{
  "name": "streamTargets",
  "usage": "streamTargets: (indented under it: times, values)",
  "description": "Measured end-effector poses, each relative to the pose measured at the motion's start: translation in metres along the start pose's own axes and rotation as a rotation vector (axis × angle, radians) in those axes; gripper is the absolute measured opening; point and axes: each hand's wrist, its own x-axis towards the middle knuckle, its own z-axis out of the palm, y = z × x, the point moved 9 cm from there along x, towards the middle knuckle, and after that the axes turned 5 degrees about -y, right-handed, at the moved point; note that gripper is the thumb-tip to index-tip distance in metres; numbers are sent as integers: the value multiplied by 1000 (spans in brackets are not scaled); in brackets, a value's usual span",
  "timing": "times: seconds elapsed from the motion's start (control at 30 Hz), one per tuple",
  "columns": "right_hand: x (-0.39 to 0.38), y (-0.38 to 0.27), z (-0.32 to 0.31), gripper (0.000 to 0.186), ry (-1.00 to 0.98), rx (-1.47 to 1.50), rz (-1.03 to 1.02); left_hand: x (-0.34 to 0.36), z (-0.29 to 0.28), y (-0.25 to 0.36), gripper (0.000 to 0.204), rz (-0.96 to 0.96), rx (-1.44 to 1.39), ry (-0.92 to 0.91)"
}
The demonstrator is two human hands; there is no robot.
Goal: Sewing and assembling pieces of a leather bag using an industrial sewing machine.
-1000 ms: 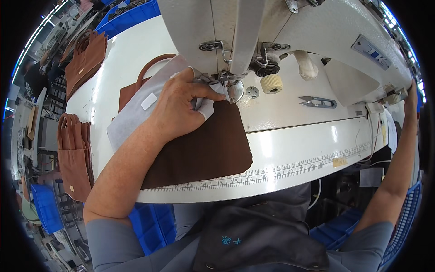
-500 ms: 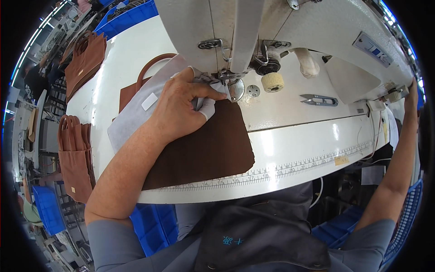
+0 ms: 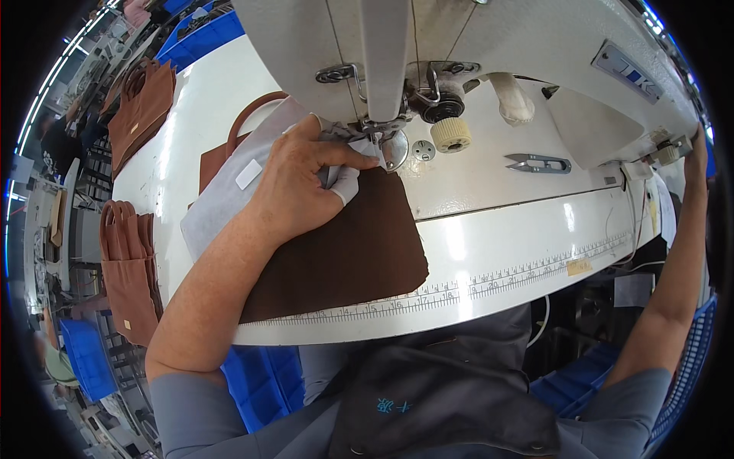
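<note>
My left hand (image 3: pixel 302 180) is closed by the needle of a white sewing machine (image 3: pixel 535 46), index finger and thumb drawn together on a small white piece of cloth (image 3: pixel 365 145) beside the presser foot (image 3: pixel 378 141). White covers wrap some of its fingertips. Beneath the hand lie a pale lining (image 3: pixel 222 195) with a white label (image 3: pixel 249 174) and a dark brown panel (image 3: pixel 344 245). A brown handle (image 3: pixel 248 115) curves out behind them. My right arm reaches up the right side, and my right hand (image 3: pixel 697 149) is at the machine's far end, its fingers mostly hidden.
Grey thread snips (image 3: pixel 538 163) lie on the machine bed, right of the needle. A ruler strip (image 3: pixel 489 287) follows the table's front edge. Brown bags (image 3: pixel 128 268) sit along the left edge, with another brown bag (image 3: pixel 143 115) behind. A blue bin (image 3: pixel 200 38) stands at the back left.
The view has shifted slightly, so the machine head appears a little further left. Both hands keep their places, and the cloth shows hardly any movement.
</note>
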Motion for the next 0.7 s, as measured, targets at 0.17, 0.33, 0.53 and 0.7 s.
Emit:
streamTargets:
  times: [0.17, 0.33, 0.53, 0.7]
  values:
    - [4, -1, 0, 45, -151, 0, -127, -1, 0, -1, 31, -8, 38, -2]
    - [12, 13, -16, 45, 9, 93, -56, 0, -2, 5, 31, 15, 39, 6]
    - [5, 9, -8, 45, -25, 57, -107, 1, -2, 6, 30, 14, 24, 8]
    - [-14, -1, 7, 46, 2, 65, -127, 0, -2, 6, 30, 8, 47, 7]
